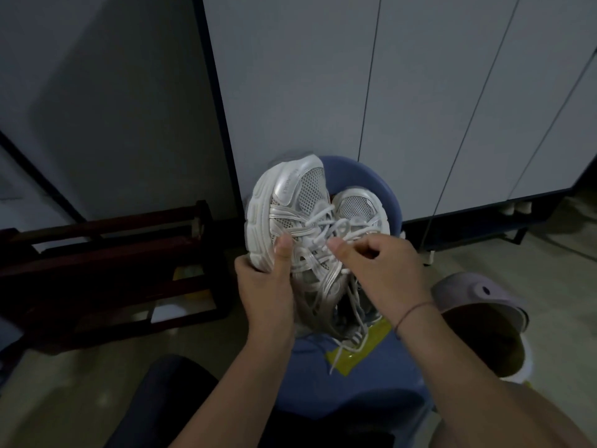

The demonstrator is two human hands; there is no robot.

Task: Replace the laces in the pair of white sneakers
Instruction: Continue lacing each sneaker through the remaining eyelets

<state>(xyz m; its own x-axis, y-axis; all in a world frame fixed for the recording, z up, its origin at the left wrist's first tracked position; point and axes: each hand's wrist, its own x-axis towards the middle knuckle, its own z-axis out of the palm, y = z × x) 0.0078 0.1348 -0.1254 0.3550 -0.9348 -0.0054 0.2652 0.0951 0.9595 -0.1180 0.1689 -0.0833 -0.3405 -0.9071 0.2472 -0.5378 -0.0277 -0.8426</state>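
Pair of white sneakers on blue stool [381,376], toes toward 12 o'clock. Left hand [265,286] grip curled round sole edge of held sneaker [284,195], thumb on upper; shoe rises from grip toward 12 o'clock. Right hand [384,273] at 3 o'clock, grip pinching white lace [323,226]. Second sneaker [358,205] at 2 o'clock.

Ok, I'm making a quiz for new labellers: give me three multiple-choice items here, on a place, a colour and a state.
1. The two white mesh sneakers are over: A a round blue stool; B a cardboard box; C a sink.
2. The flat plastic packet on the stool is: A red; B yellow-green; C black.
3. The right hand: A hangs idle; B holds scissors; C pinches a white lace.
Answers: A, blue seat shows around both shoes; B, seen below the sneakers; C, thumb and finger close on it, while the left hand grips one sneaker.
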